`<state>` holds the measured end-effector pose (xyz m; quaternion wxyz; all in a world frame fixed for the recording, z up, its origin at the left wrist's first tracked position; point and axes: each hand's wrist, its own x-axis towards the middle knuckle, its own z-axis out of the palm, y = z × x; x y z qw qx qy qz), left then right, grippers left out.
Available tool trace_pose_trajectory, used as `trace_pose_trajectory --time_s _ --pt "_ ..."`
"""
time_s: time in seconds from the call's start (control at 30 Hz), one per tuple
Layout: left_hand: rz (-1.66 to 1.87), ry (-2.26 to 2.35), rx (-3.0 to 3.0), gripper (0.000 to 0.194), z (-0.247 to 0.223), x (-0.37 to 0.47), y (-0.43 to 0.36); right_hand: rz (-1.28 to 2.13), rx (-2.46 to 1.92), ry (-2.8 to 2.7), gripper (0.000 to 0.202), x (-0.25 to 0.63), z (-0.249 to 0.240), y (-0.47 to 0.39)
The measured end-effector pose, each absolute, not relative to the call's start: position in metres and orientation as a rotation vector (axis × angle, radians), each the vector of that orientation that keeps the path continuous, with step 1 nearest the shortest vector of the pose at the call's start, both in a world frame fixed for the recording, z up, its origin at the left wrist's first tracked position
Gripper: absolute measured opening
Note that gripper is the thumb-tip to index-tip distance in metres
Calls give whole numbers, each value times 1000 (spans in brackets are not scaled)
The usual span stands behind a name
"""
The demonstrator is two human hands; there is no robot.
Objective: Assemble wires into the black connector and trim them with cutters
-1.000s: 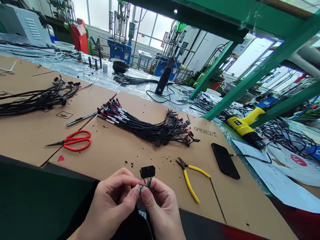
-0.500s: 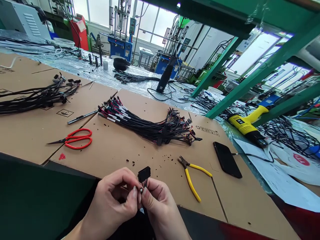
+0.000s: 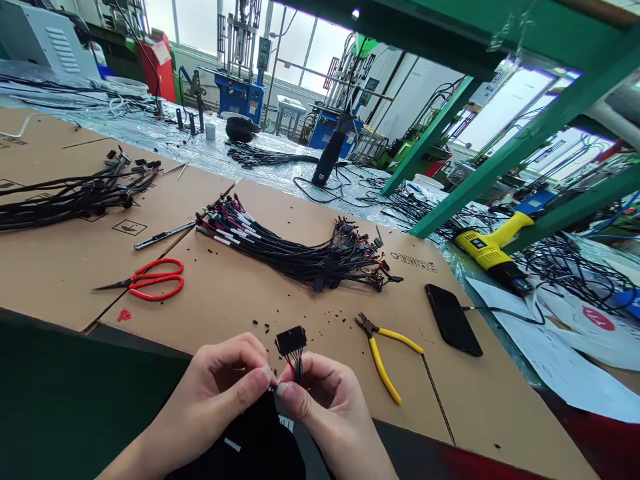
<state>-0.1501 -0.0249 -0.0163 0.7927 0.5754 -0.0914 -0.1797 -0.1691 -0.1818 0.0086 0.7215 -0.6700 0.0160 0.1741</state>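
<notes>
A black rectangular connector (image 3: pixel 291 341) stands above my fingertips at the table's front edge, with several thin coloured wires (image 3: pixel 295 363) running down from it. My right hand (image 3: pixel 327 410) is closed around this wire harness just below the connector, thumb and forefinger pinched. My left hand (image 3: pixel 225 393) is also closed, its thumb and forefinger pinching a tiny piece right beside the right fingertips. That piece is too small and too covered to name. Below, the rest of the harness is mostly hidden by my hands and dark clothing.
Yellow-handled cutters (image 3: pixel 383 353) lie to the right, beside a black phone (image 3: pixel 453 320). Red-handled scissors (image 3: pixel 157 279) and a utility knife (image 3: pixel 164 236) lie left. A cable bundle (image 3: pixel 295 250) lies ahead; a yellow heat gun (image 3: pixel 493 257) is far right. Black scraps dot the cardboard (image 3: pixel 240 313).
The connector has turned to show its broad side, and its wires are more exposed. My left thumb has straightened, and my fingertips have shifted slightly down and left.
</notes>
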Motion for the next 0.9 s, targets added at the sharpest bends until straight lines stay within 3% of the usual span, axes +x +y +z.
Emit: trace_pose_trajectory --time_s 0.33,0.57,0.9 --pt "-398 -333 1608 24 -9 -142 -10 223 -1930 -193 25 -173 4 -185" --pt "-246 -694 1885 21 0 -136 1 134 -2134 -380 24 -172 4 -186" --pt "-117 -1001 2170 28 1 -133 10 62 -2179 -525 18 -170 4 -182"
